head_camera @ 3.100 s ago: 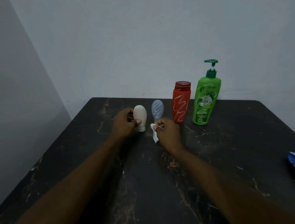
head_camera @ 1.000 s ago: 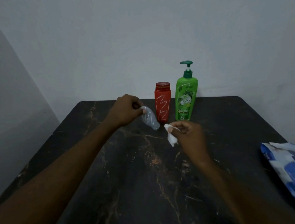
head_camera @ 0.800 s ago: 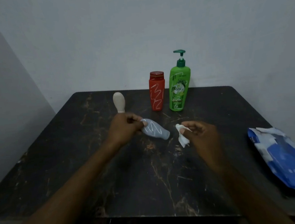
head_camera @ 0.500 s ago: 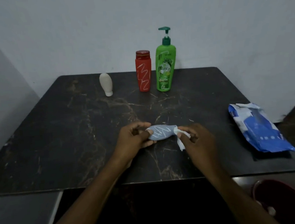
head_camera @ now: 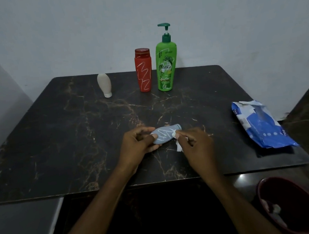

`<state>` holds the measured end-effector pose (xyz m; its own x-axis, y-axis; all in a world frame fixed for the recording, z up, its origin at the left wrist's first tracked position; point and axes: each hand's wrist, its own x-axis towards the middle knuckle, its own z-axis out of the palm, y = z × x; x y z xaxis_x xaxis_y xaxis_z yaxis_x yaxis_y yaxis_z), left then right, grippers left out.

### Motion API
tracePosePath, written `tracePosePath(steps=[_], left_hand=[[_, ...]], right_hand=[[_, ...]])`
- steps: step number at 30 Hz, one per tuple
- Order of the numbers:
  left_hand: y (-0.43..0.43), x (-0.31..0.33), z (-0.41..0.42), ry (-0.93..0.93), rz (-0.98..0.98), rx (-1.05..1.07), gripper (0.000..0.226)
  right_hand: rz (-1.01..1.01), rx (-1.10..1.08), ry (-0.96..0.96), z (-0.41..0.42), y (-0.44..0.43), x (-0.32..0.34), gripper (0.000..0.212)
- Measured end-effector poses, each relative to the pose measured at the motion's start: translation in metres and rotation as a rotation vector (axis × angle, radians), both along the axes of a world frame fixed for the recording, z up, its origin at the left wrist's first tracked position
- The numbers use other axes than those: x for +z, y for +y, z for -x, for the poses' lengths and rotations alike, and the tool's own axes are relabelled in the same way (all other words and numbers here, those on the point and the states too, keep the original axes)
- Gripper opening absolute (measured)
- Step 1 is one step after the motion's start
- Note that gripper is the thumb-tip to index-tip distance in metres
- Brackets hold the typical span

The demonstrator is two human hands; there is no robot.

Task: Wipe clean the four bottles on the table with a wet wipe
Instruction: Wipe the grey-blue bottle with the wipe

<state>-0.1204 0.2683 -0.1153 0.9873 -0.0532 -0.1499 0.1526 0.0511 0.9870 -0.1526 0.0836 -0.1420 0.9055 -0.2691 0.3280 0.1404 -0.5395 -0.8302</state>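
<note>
Bottle (head_camera: 165,136) sideways, cap (head_camera: 178,127) seemingly rightward; left fingers (head_camera: 149,138) grip it, right fingers (head_camera: 182,133) pinch wipe (head_camera: 179,147).

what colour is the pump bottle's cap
Dark green, on the lighter green pump bottle; it shows clearly in the head view.

Near the front edge of the table (head_camera: 58,134), your left hand (head_camera: 137,144) grips a grey-blue bottle (head_camera: 165,136) held sideways, cap to the right. Your right hand (head_camera: 195,143) pinches a white wipe (head_camera: 178,147) against its scribbled side. At the back stand a white bottle (head_camera: 104,84), a red bottle (head_camera: 144,70) and a green pump bottle (head_camera: 165,63).
</note>
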Motion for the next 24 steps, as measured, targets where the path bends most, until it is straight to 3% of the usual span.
tracePosePath(steps=[4,13,20,24], left_hand=[[0.000,-0.002,-0.002,-0.003,-0.005,-0.006,0.023],[0.001,-0.007,-0.004,-0.013,0.012,0.008,0.024],[0.000,-0.006,-0.004,-0.011,0.004,-0.003,0.025],[0.001,-0.009,-0.003,-0.035,0.005,0.008,0.023]], right_hand=[[-0.132,-0.054,0.044,-0.005,0.003,0.002,0.015],[0.116,0.061,-0.074,0.003,0.036,-0.005,0.010],[0.003,-0.051,-0.012,-0.005,0.009,0.003,0.004],[0.057,0.039,-0.068,0.006,0.043,-0.003,0.008]])
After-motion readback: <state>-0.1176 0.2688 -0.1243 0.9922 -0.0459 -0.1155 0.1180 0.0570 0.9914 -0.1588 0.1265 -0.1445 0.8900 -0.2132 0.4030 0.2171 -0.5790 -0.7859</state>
